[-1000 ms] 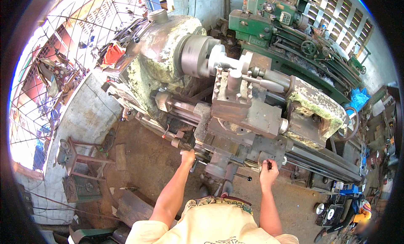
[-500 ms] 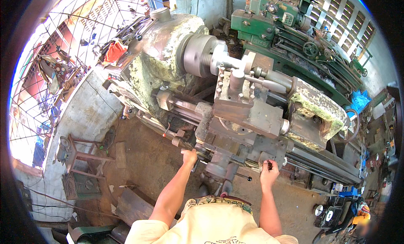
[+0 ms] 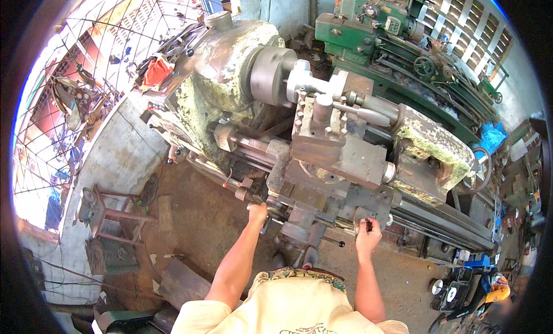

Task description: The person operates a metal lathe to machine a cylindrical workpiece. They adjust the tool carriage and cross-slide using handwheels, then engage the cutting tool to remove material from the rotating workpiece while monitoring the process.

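A large worn metal lathe [image 3: 368, 161] with chipped pale paint stands before me. Its chuck [image 3: 271, 74] looks smeared, as if spinning, and a shiny metal workpiece [image 3: 305, 80] sticks out of it toward the tailstock [image 3: 432, 155]. Beside the workpiece is the tool post [image 3: 321, 123], studded with several bolts. My left hand [image 3: 257, 212] is closed around a handle at the front of the carriage; the fingers mostly hide that handle. My right hand [image 3: 368, 234] pinches a small dark knob at the carriage's right front.
A green lathe [image 3: 368, 40] stands behind. A lever with a black ball [image 3: 341, 244] juts out between my hands. A metal stand [image 3: 121, 210] is at left, a barred window [image 3: 69, 103] beyond. An orange cloth [image 3: 157, 72] lies on the headstock. Someone in orange [image 3: 498, 293] is at lower right.
The view has shifted very slightly. Both hands keep their places and grips, and the chuck stays blurred. The person at lower right has moved a little.
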The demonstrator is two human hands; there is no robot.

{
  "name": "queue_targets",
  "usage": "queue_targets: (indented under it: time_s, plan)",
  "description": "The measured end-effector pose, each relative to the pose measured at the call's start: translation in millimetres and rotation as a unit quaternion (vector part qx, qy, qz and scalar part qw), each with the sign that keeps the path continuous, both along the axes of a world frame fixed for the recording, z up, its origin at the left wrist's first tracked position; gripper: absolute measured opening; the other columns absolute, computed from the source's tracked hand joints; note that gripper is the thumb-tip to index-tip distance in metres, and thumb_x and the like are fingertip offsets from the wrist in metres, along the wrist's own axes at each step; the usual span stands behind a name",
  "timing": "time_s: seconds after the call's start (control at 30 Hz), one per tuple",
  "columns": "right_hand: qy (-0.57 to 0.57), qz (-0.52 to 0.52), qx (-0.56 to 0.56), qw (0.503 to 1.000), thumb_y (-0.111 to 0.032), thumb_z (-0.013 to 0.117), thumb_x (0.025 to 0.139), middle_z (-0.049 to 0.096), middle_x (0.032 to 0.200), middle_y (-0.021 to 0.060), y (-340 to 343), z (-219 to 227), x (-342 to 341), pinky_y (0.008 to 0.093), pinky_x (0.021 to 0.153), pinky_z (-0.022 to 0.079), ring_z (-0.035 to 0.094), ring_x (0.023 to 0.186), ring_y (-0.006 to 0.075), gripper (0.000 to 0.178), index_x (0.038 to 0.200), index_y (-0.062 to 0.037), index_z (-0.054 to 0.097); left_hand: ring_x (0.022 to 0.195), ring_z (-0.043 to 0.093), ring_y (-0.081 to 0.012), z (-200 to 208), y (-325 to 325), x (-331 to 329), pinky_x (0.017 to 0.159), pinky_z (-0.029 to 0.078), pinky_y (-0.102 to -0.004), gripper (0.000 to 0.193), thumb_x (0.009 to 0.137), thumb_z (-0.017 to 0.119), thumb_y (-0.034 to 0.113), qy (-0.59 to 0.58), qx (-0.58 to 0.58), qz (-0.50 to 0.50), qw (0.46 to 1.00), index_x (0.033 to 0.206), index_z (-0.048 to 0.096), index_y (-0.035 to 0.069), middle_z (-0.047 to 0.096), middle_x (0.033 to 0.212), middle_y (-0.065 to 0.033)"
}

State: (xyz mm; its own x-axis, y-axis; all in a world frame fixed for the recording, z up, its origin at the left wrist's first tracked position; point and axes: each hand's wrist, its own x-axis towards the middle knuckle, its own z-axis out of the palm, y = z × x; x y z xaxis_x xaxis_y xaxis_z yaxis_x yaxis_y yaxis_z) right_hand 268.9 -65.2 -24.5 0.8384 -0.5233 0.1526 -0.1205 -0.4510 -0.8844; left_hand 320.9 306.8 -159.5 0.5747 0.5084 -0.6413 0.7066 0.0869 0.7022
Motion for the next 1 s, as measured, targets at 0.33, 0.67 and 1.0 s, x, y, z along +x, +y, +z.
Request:
queue_targets:
  time_s: [0.33, 0.67, 1.0]
  plan:
    - [-0.012, 0.010, 0.018, 1.000, -0.009, 0.069, 0.087, 0.062, 0.070, 0.0031, 1.8, 5.3, 0.9, 0.0282, 0.061, 0.045, 0.053, 0.063, 0.0110, 0.013, 0.094, 0.0016, 0.065, 0.113, 0.062, -0.0404, 20.1, -5.3, -3.4, 0.093, 0.049, -0.0410, 0.087, 0.088, 0.058, 0.029, 0.009, 0.093, -0.044, 0.995, 0.134, 0.008, -0.027, 0.061, 0.114, -0.0363]
    - [0.000, 0.008, -0.028, 1.000, -0.011, 0.069, 0.088, 0.063, 0.073, 0.0023, -0.4, -0.8, 1.0, 0.0290, 0.062, 0.046, 0.054, 0.065, 0.0117, 0.013, 0.093, 0.0004, 0.064, 0.113, 0.060, -0.0390, 14.3, -4.0, -0.4, 0.094, 0.047, -0.0415, 0.076, 0.088, 0.061, 0.029, 0.039, 0.057, -0.015, 0.998, 0.127, 0.019, -0.021, 0.056, 0.119, -0.0357]
    - [-0.001, 0.020, -0.018, 1.000, -0.010, 0.068, 0.089, 0.063, 0.075, 0.0022, 0.2, -1.3, 1.0, 0.0278, 0.061, 0.046, 0.054, 0.065, 0.0111, 0.012, 0.093, 0.0007, 0.064, 0.115, 0.061, -0.0408, 9.9, -1.3, 0.6, 0.095, 0.049, -0.0415, 0.096, 0.088, 0.059, 0.030, 0.029, 0.045, -0.021, 0.998, 0.140, -0.001, -0.023, 0.058, 0.120, -0.0369]
